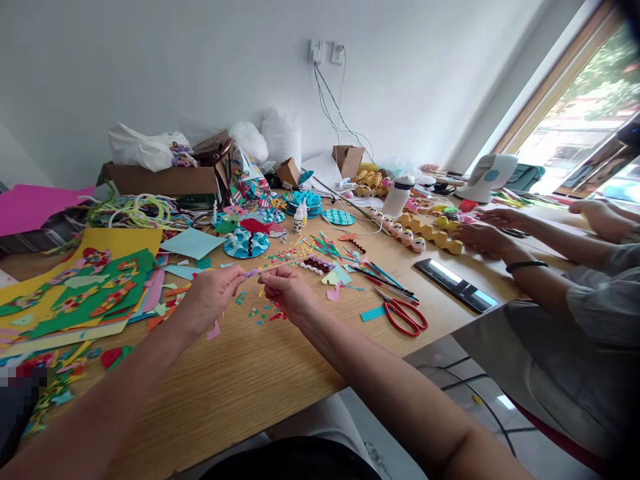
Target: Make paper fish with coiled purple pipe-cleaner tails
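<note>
From my head, looking down, I see my left hand (215,293) and right hand (290,290) held close together above the wooden table (240,380). Between my fingertips is a purple strip (251,273), short in the part that shows, thin and slightly uneven along its edge, its colour a soft violet. My left thumb and finger are clamped on its near end; my right fingers are pinched together at its other end, covering much of it. A pale, straight, slender stick (287,265) runs out beyond my right fingers, slanting slightly upward; where it meets the strip is too small to tell.

Just beyond my right hand lie wavy strips (316,265) in purple, dark brown and white. Tiny paper clippings (260,310) in green, red and yellow are scattered beneath my hands. Farther back stands a blue scalloped disc (246,243) with a red fish shape (255,227) at its top and a dark wavy line down its front. Red-handled scissors (404,316) lie spread open to my right, near a black phone (455,285).
</note>
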A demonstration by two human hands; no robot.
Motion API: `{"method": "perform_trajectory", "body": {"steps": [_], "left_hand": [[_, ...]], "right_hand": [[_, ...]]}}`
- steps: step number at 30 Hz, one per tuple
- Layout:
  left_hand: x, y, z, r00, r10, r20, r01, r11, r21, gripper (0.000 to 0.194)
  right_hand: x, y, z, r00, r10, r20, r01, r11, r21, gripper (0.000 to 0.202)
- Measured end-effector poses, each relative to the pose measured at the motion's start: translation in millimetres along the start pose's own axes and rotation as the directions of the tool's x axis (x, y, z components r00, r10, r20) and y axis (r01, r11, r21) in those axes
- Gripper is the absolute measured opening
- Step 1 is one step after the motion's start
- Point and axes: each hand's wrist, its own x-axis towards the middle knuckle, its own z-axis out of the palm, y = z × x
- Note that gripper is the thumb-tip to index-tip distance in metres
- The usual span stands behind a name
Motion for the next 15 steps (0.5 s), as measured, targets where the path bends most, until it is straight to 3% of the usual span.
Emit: {"method": "perform_trajectory", "body": {"steps": [4, 6, 8, 10, 13, 15], "left_hand": [[3, -9, 8.4, 0.999, 0.028, -0.018, -0.026, 0.991, 0.128, 0.032], [2, -10, 10.3, 1.0, 0.014, -0.003, -0.014, 0.986, 0.167, 0.032], [3, -11, 10.7, 1.0, 0.007, 0.013, -0.009, 0.98, 0.199, 0.032], [3, -11, 9.9, 0.999, 0.001, 0.035, -0.009, 0.973, 0.229, 0.032], [3, -12, 7.7, 0.998, -0.004, 0.07, -0.014, 0.969, 0.246, 0.03], [2, -14, 5.9, 0.995, -0.002, 0.104, -0.022, 0.973, 0.229, 0.029]], "right_hand": [[5, 4, -2, 0.997, -0.03, -0.069, 0.013, 0.972, -0.234, 0.016], [5, 3, -3, 0.991, -0.109, -0.074, 0.061, 0.876, -0.478, 0.015], [3, -1, -3, 0.976, -0.215, -0.03, 0.118, 0.643, -0.757, 0.015], [-1, -6, -2, 0.948, -0.303, 0.097, 0.184, 0.276, -0.943, 0.016], [-10, -16, 1, 0.899, -0.282, 0.335, 0.272, -0.24, -0.932, 0.021], [-15, -23, 3, 0.874, -0.204, 0.442, 0.323, -0.436, -0.84, 0.021]]}}
